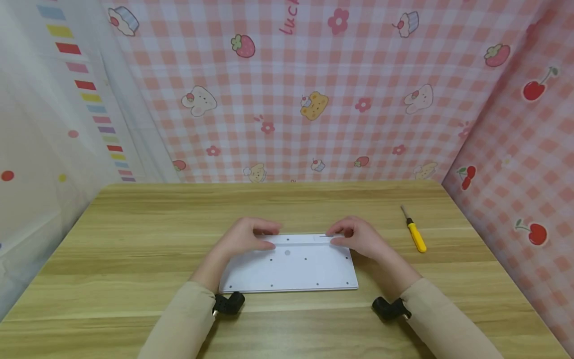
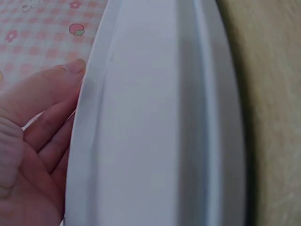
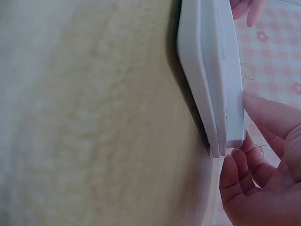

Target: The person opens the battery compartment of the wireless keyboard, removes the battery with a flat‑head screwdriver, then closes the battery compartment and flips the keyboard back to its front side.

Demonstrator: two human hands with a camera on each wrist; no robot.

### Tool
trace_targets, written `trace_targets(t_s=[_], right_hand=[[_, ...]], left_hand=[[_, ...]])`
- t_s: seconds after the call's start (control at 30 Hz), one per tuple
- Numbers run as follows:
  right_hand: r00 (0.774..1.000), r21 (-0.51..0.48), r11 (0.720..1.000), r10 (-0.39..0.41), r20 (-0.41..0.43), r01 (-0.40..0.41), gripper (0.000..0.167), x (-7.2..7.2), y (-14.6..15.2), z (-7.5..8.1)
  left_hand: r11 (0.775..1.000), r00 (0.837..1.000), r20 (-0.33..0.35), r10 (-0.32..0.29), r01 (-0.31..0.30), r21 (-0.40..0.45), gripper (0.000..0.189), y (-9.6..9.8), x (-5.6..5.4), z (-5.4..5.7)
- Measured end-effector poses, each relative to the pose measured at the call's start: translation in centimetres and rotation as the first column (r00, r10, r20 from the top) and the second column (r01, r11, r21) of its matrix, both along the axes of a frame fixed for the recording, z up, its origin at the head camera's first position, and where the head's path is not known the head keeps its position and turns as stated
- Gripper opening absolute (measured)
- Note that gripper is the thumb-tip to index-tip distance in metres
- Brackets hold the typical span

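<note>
A slim white keyboard (image 1: 287, 271) lies underside up on the table, with small screw holes and a raised strip along its far edge. My left hand (image 1: 242, 237) holds that strip left of the middle, thumb on the near side and fingers behind. In the left wrist view the thumb (image 2: 51, 87) meets the white edge. At the far right corner my right hand (image 1: 362, 239) grips the strip between thumb and fingers. The right wrist view shows the fingers (image 3: 235, 176) curled by the end of the keyboard (image 3: 233, 94).
On the right of the wooden table (image 1: 134, 249) lies a screwdriver (image 1: 416, 234) with a yellow handle, its tip pointing away. A pink checked cloth (image 1: 278, 99) hangs behind the table, and another cloth with cherries (image 1: 533, 169) hangs at the right.
</note>
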State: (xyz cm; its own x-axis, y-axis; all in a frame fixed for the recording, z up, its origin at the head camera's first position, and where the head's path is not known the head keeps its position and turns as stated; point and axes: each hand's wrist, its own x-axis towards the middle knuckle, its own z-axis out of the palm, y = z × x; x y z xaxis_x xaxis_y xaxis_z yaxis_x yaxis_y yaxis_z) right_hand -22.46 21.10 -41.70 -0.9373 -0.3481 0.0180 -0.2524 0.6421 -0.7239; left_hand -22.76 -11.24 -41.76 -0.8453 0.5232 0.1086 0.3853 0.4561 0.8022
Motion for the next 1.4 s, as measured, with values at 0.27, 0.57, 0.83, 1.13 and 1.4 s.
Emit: trace_targets(t_s=[0.27, 0.57, 0.83, 1.13, 1.4], right_hand=[[1.0, 0.003, 1.0, -0.006, -0.001, 0.006, 0.013, -0.2, -0.2, 0.0], [1.0, 0.037, 0.999, 0.005, -0.029, -0.004, 0.008, -0.4, -0.7, 0.2], [1.0, 0.04, 0.999, -0.014, -0.002, 0.014, 0.008, -0.6, -1.1, 0.0], [1.0, 0.047, 0.999, -0.02, 0.02, 0.019, 0.008, -0.7, -1.5, 0.0], [1.0, 0.049, 0.999, 0.008, 0.022, -0.009, 0.007, -0.8, -1.4, 0.2]], left_hand=[[1.0, 1.0, 0.012, 0.016, -0.016, -0.017, 0.036, 0.1, -0.2, -0.2], [0.998, 0.998, 0.039, 0.049, -0.047, -0.052, 0.034, 0.2, -0.4, -0.3], [0.997, 0.998, 0.043, 0.045, -0.042, -0.071, 0.03, 0.2, -0.4, -0.2], [0.996, 0.997, 0.064, 0.048, -0.043, -0.073, 0.03, 0.2, -0.3, -0.2], [0.996, 0.998, 0.048, 0.048, -0.044, -0.084, 0.03, 0.2, -0.4, -0.4]])
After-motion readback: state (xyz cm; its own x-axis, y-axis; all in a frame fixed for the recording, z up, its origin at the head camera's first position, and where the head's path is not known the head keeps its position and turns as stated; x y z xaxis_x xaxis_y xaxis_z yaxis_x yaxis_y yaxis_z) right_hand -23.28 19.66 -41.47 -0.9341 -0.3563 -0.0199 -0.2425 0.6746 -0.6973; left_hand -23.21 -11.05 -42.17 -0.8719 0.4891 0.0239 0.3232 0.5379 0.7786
